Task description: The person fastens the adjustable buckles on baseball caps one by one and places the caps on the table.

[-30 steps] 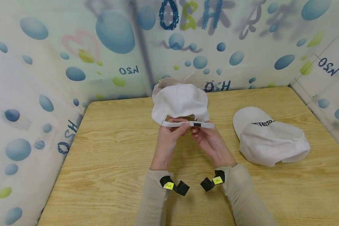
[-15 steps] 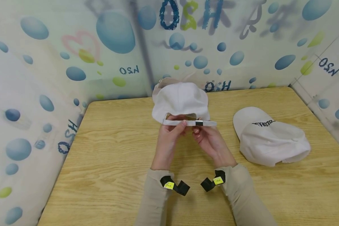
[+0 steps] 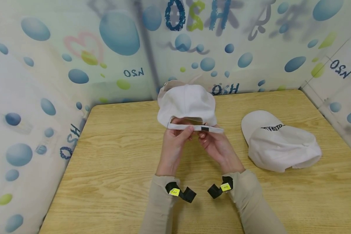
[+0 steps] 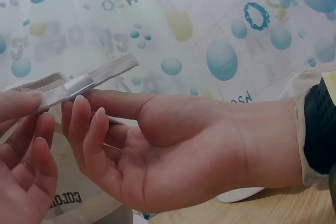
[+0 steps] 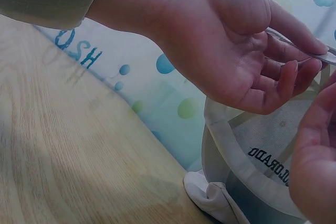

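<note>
In the head view, a white baseball cap (image 3: 187, 102) is held with its back opening facing me. My left hand (image 3: 174, 146) pinches the cap's adjustment strap (image 3: 178, 126), thumb on top and fingers beneath. Beside the dark-looking buckle (image 3: 204, 128), my right hand (image 3: 217, 148) pinches the strap from below with curled fingers. The left wrist view shows the metal buckle (image 4: 79, 85) close up, with the strap's free end sticking out past it. Lettering reading COLORADO (image 5: 268, 163) appears inside the cap in the right wrist view.
A second white cap (image 3: 280, 143) with dark lettering lies on the wooden table (image 3: 111, 156) to the right. Behind the held cap, a beige cap (image 3: 171, 85) shows partly at the table's back edge. A patterned backdrop (image 3: 120, 58) encloses the table's back and sides.
The strap rises slightly, then dips again at its right end. The cap's crown has shifted a little upward. Both hands keep their pinch, and the other caps stay put.
</note>
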`<state>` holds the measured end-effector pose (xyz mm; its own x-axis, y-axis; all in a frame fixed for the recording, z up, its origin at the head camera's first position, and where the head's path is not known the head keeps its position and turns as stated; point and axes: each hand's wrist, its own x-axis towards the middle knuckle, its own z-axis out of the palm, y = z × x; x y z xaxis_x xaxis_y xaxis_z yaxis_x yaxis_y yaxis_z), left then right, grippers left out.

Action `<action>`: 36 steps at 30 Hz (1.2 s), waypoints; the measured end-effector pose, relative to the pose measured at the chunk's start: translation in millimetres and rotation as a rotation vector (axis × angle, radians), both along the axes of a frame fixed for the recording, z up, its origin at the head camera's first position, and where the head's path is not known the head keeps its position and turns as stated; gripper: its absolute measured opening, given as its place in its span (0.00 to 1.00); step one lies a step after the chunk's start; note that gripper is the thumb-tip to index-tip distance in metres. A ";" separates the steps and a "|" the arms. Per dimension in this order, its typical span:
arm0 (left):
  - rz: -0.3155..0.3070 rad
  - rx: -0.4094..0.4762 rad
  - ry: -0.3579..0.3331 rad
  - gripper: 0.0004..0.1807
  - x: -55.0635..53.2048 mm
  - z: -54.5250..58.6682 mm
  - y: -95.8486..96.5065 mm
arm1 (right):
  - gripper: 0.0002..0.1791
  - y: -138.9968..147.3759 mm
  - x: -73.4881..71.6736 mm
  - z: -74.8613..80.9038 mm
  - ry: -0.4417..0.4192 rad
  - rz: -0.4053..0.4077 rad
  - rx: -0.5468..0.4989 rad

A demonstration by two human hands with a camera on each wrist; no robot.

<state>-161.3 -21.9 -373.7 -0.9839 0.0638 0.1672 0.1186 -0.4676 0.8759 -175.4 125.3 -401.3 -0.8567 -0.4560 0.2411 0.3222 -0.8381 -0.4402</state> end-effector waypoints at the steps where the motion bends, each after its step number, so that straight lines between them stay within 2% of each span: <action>1: 0.002 0.003 0.003 0.13 0.0 0.1 -0.1 | 0.08 -0.1 -0.1 -0.1 0.003 0.001 -0.001; 9: 0.022 -0.004 -0.018 0.13 0.2 1.3 -0.3 | 0.05 -0.7 -0.6 -0.5 -0.010 -0.005 0.021; 14: 0.021 -0.027 0.007 0.16 -0.5 -1.3 -0.4 | 0.05 -0.9 -0.6 -0.5 -0.006 0.004 0.024; 15: 0.020 -0.023 0.026 0.16 -7.3 -14.9 -0.6 | 0.05 -0.9 -0.5 -0.3 -0.009 0.004 0.026; 19: 0.017 -0.046 0.044 0.21 -6.9 -15.9 -0.2 | 0.06 -1.8 0.3 0.4 -0.018 0.001 0.038; 21: 0.011 -0.053 0.043 0.22 -6.5 -14.7 0.6 | 0.07 -2.5 0.4 0.4 -0.017 0.000 0.043; 22: 0.008 -0.066 0.031 0.23 0.4 -1.1 1.3 | 0.08 -2.8 0.4 0.3 -0.013 -0.002 0.048; 31: -0.012 -0.066 -0.004 0.18 0.7 0.8 2.9 | 0.12 -3.2 0.7 -2.2 0.005 -0.004 0.036; 36: -0.030 -0.022 -0.019 0.18 0.1 -0.4 1.6 | 0.13 -3.2 1.2 -0.7 0.003 -0.004 0.013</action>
<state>-161.2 -20.3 -374.1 -0.9844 0.0972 0.1464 0.0874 -0.4517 0.8879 -174.3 122.1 -402.0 -0.8580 -0.4555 0.2374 0.3174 -0.8335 -0.4523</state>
